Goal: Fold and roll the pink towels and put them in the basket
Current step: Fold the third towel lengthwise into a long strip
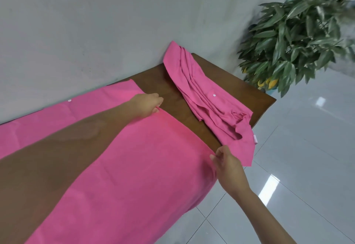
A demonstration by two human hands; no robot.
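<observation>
A large pink towel (pixel 138 163) lies spread flat over a dark wooden table (pixel 169 88), its near side hanging over the table's front edge. My left hand (pixel 148 104) pinches the towel's far right corner, and my right hand (pixel 225 159) pinches its near right corner at the table's edge. A second pink towel (pixel 203 94) lies crumpled on the table's right end, one corner hanging over the front edge beside my right hand. No basket is in view.
A grey wall runs along the table's back. A leafy potted plant (pixel 294 38) stands on the floor past the table's right end. Glossy white floor tiles (pixel 288 167) lie in front and to the right.
</observation>
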